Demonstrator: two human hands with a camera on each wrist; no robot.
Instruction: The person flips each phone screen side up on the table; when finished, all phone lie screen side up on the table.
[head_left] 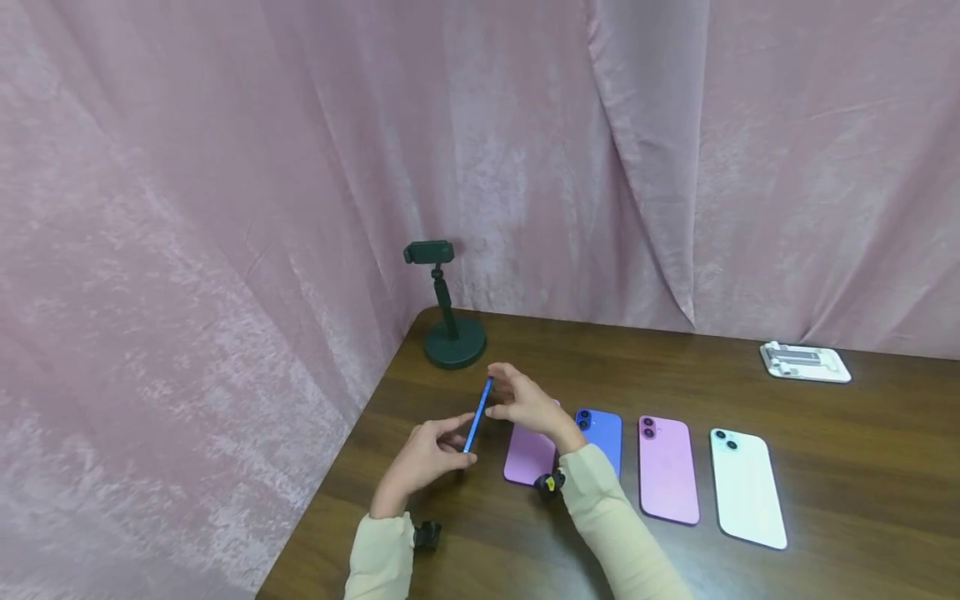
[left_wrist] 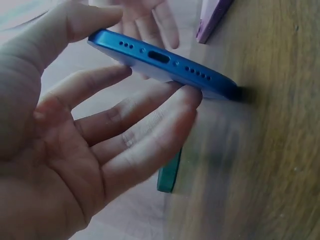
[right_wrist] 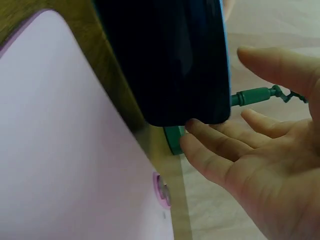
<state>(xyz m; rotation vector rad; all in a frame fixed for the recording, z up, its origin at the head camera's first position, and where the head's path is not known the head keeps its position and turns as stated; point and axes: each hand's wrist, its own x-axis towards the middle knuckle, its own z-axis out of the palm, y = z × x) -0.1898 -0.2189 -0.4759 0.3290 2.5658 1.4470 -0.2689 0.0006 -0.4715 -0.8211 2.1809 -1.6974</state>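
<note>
A blue smartphone (head_left: 477, 417) is raised on edge above the table, seen nearly edge-on in the head view. My left hand (head_left: 427, 457) holds it by the near end, thumb at the bottom corner and fingers against its back. The left wrist view shows the phone's bottom edge (left_wrist: 165, 57) with its port and speaker holes. At the far end, my right hand (head_left: 531, 407) touches the phone with its fingertips, its thumb apart from it. The dark screen (right_wrist: 170, 65) faces the right wrist camera. Beneath the right hand lies a pink phone (head_left: 529, 457), partly covered.
Right of the hands lie another blue phone (head_left: 602, 433), partly behind the sleeve, a second pink phone (head_left: 669, 475) and a pale mint phone (head_left: 747, 492). A dark green phone stand (head_left: 455, 342) stands at the back left corner. A white folded stand (head_left: 806, 363) lies far right, before pink curtains.
</note>
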